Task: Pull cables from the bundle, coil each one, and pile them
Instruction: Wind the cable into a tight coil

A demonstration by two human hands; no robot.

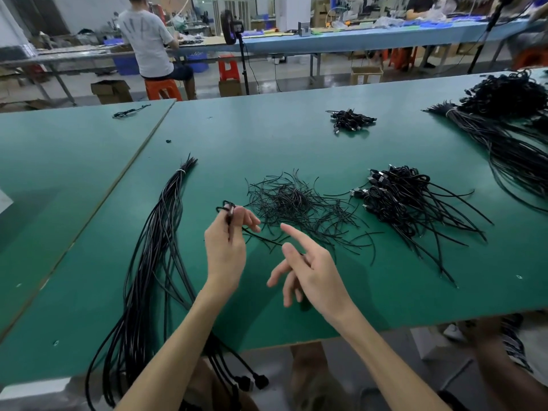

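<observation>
The matte green counter (267, 143) is made of two flat panels that meet at a slanting seam on the left. On it lie two tied bundles, two piles of coiled cables, one heap of ties and one stray cable.

The long bundle of smooth black round cables (160, 232) runs from mid-left to the near edge. It is cinched near its far end by a pale band (180, 172), and its chunky black plugs (252, 381) hang over the near edge. A larger bundle of black cables (504, 143), also banded, sprawls at the far right.

In the middle is a bristly, tangled heap of thin black wire ties (296, 203). Just right of it sits the glossy pile of coiled black cables (400, 197), with loose tails fanning toward the near right. A smaller pile of coiled cables (351, 120) lies farther back, and a single black cable (130, 111) lies at the far left.

The left hand (228, 235) is raised above the counter, near the heap of ties. Its fingers are curled round a small looped black cable (226, 210). One thin strand (267, 240) runs from it toward the right hand (308, 271). That hand's fingers are spread and mostly straight, with the index pointing away. The strand disappears behind the thumb, so I cannot tell whether the hand pinches it.
</observation>
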